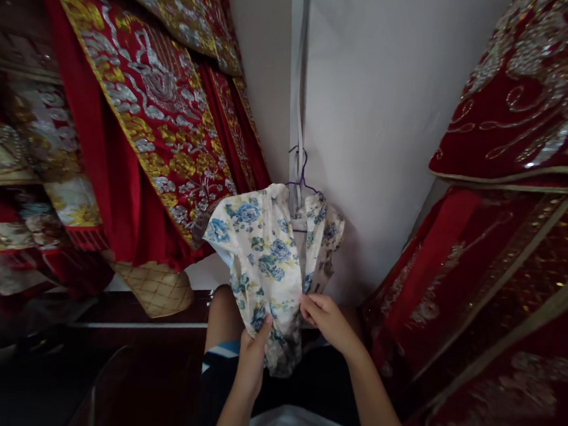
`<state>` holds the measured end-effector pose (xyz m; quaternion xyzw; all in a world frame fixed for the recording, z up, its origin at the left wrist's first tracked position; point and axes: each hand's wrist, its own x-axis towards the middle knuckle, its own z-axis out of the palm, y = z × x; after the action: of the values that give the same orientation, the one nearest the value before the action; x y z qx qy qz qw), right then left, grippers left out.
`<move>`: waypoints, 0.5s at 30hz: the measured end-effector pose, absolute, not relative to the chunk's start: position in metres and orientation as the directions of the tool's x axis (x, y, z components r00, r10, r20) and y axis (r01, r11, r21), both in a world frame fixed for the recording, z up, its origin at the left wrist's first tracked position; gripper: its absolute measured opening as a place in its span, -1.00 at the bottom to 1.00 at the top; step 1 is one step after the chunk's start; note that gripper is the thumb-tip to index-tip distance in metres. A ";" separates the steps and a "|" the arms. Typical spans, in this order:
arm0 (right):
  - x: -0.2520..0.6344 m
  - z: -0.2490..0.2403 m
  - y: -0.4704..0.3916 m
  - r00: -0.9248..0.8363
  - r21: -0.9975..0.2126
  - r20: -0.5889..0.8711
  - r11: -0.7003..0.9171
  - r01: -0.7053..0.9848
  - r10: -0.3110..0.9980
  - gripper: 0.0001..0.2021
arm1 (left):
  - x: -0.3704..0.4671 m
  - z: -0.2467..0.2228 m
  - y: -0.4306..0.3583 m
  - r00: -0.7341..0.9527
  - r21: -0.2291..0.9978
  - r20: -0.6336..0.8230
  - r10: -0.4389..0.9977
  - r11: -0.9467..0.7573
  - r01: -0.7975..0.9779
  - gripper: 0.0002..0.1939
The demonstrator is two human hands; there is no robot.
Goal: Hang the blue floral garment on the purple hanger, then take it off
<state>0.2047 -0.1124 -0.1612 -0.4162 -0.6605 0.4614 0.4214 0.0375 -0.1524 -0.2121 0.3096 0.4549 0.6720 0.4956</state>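
Note:
A white short-sleeved shirt (271,245) with blue flowers and green leaves hangs in front of me, its front parted at the neck. It hangs on a thin purple hanger (304,175). My left hand (254,344) pinches the lower left part of the cloth, with the thumb on top and the fingers mostly hidden behind. My right hand (322,314) has its fingers closed on the edge of the front opening, to the right of my left hand. The shirt's hem falls between my two wrists.
Red robes with gold and silver embroidery (155,93) hang on the left. More dark red, beaded garments (528,129) hang on the right. A pale wall (377,81) stands behind, with a grey strap (300,74) running down to the hanger. My knees are below the shirt.

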 end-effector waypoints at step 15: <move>0.207 -0.131 -0.112 -0.337 -0.997 0.016 -0.009 -0.072 0.941 -0.64 | 0.073 -0.186 -0.131 0.141 0.722 0.464 0.875 -0.465 0.513 -0.84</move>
<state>0.2071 -0.1125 -0.1311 -0.3876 -0.5604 0.5953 0.4257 0.0728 -0.1315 -0.1860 0.7280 0.4763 0.4501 0.2011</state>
